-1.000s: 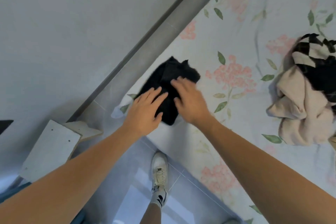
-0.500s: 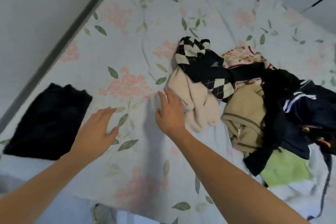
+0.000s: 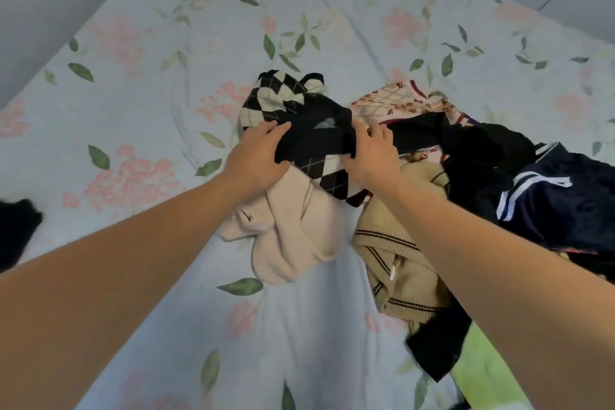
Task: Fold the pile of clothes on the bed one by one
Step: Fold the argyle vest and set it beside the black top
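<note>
— Toward the left edge of the bed, what did we have?

— A dark garment, cut off by the frame, lay flat near that edge, and between it and the pile the floral sheet was bare. That looked to us like the best room for spreading something out.

— And our hands?

— Our left hand had its fingers curled into the left side of the black-and-cream argyle sweater. Our right hand gripped the same sweater on its right side, thumb tucked under the fabric. Both were grasping it; neither was released.

— Where did the sweater sit?

— On top of the pile's left end, near the middle of the bed, resting on a pale pink garment and touching a tan knit with dark stripes.

— So which step was that?

— We judged it the pick-up of the next piece. The next move called for lifting it free of the pile and carrying it left onto the open sheet.

— Anything in the way?

— A black garment and a navy piece with white stripes crowded the right side, so no room there. The sweater's lower part lay against the pink one, which could drag along.
</note>
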Demonstrator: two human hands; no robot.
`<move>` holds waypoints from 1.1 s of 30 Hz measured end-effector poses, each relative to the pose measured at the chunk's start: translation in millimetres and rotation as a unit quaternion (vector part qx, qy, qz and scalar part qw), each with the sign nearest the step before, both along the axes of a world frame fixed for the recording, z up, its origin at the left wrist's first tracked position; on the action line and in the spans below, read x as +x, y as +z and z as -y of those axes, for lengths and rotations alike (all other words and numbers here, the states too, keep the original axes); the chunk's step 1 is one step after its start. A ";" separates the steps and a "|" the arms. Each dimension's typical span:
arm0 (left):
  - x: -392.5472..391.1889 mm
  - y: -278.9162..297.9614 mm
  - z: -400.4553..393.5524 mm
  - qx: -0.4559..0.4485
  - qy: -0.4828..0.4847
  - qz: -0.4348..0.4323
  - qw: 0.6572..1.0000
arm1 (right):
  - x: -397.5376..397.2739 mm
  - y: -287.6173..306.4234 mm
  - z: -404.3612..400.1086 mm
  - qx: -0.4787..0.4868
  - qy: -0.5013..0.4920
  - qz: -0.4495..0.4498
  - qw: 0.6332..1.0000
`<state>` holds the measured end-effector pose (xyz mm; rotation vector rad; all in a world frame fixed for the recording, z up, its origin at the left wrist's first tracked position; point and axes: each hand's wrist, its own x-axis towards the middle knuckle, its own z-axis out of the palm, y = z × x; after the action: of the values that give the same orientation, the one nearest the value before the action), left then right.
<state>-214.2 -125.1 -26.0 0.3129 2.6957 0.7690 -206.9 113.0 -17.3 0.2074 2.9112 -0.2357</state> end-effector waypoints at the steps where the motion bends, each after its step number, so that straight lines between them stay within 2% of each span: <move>1: -2.2 -5.7 -4.7 -0.027 -0.001 -0.020 0.999 | -4.7 -4.7 -7.3 0.001 -0.012 0.017 1.000; 3: -2.2 -14.7 -6.0 -0.047 0.002 -0.080 0.996 | -12.2 -9.2 -16.7 0.002 -0.031 0.048 0.998; 5: -2.3 -17.5 -2.4 -0.028 0.011 -0.128 0.991 | -18.3 -9.7 -23.5 -0.026 -0.053 0.055 0.997; 8: -5.7 -6.6 3.2 0.018 0.026 -0.140 0.990 | -19.2 -4.1 -33.7 -0.091 -0.084 0.053 0.991; 11: -8.0 16.7 9.4 0.070 0.034 -0.136 0.988 | -10.4 3.1 -41.2 -0.112 -0.085 0.005 0.990; 13: -4.6 34.9 14.8 0.109 0.032 -0.141 0.983 | -3.7 5.3 -40.8 -0.115 -0.048 -0.011 0.992; 16: 9.8 54.6 29.6 0.145 0.009 -0.146 0.979 | 5.1 8.0 -27.6 -0.104 0.033 0.015 0.994; 22: 39.3 40.8 61.8 0.144 -0.001 -0.092 0.985 | 8.9 -11.4 -16.7 -0.091 -0.062 0.014 0.994; 26: 42.2 29.7 69.7 0.140 0.000 -0.083 0.987 | 12.5 -8.1 -19.4 -0.103 -0.096 -0.039 0.989; 30: 55.9 31.1 89.0 0.113 -0.010 -0.067 0.991 | 45.9 12.9 -19.5 -0.168 -0.073 -0.112 0.977; 33: 81.3 51.0 103.4 0.067 -0.047 -0.035 0.996 | 97.7 32.1 -11.0 -0.185 0.000 -0.124 0.975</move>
<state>-132.9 -228.5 25.0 0.5031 2.6774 0.9292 -109.2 124.0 14.9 0.1235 3.0336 -0.8508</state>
